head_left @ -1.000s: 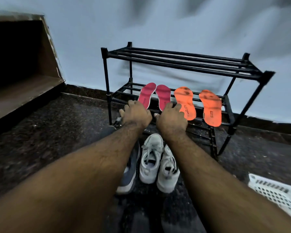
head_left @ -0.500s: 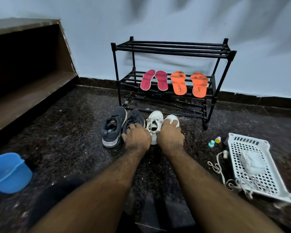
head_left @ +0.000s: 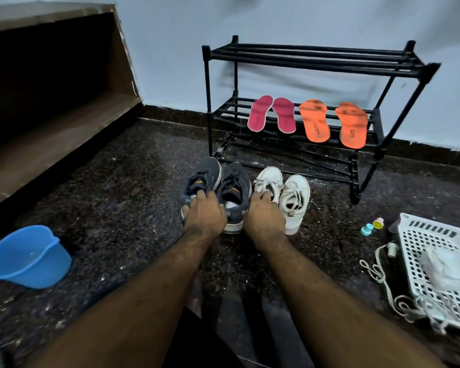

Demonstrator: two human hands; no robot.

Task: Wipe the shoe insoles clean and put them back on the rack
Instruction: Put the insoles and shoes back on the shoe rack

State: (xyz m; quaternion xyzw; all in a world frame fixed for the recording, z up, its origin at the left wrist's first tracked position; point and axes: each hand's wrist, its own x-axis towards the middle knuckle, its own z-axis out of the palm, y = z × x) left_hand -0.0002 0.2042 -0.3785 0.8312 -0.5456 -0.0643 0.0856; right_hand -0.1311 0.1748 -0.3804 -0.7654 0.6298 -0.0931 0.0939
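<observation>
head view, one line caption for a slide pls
Both hands on floor shoes, left hand grey, right hand white; insoles on rack.

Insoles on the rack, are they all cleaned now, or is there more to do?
Four insoles lie on the rack's middle shelf: a pink pair and an orange pair with dark smudges showing. The left hand grips the dark sneakers, the right hand a white sneaker. The orange pair may need wiping.

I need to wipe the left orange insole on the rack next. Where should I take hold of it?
Pinch the heel end of the left orange foam insole from the front, thumb on top. It lies flat across the bars of the black metal rack, heel overhanging the front bar toward you, so fingers can slip beneath there.
</observation>
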